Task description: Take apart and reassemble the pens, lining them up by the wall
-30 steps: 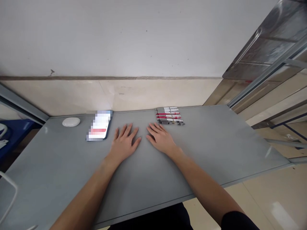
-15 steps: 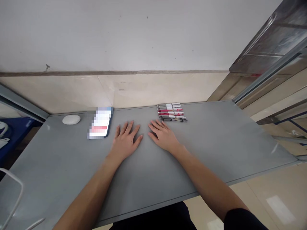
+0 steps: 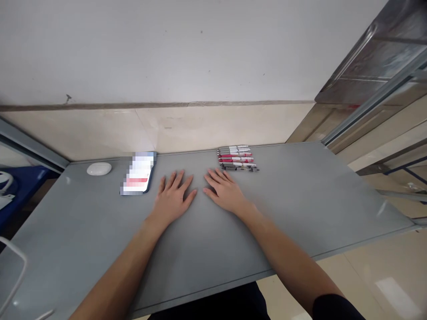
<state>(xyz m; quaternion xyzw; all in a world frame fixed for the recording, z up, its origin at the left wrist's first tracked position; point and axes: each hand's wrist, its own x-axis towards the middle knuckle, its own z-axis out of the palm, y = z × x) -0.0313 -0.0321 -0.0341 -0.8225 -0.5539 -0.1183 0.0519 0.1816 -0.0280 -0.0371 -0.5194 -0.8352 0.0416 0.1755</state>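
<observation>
Both my hands rest palm down on the grey table [image 3: 207,249], with a small gap between their thumbs. The fingers of my left hand [image 3: 171,200] are spread, and nothing is in it. Just left of it lies a phone [image 3: 140,171] with a lit screen, partly blurred out. My right hand [image 3: 227,191] is also flat with its fingers out and holds nothing. Several pens [image 3: 235,158], white, pink, grey and black, lie side by side in a stack of rows beyond its fingertips, near the table's back edge.
A white rounded case [image 3: 99,169] sits at the back left. A white cable [image 3: 20,271] curves over the front left corner. Behind the table stands a wall with a tiled lower strip [image 3: 213,126]. Metal frame posts flank both sides, and a blue surface [image 3: 23,182] shows at left.
My hands, the phone and the pens keep their places on the table. Only the camera view has shifted slightly.
</observation>
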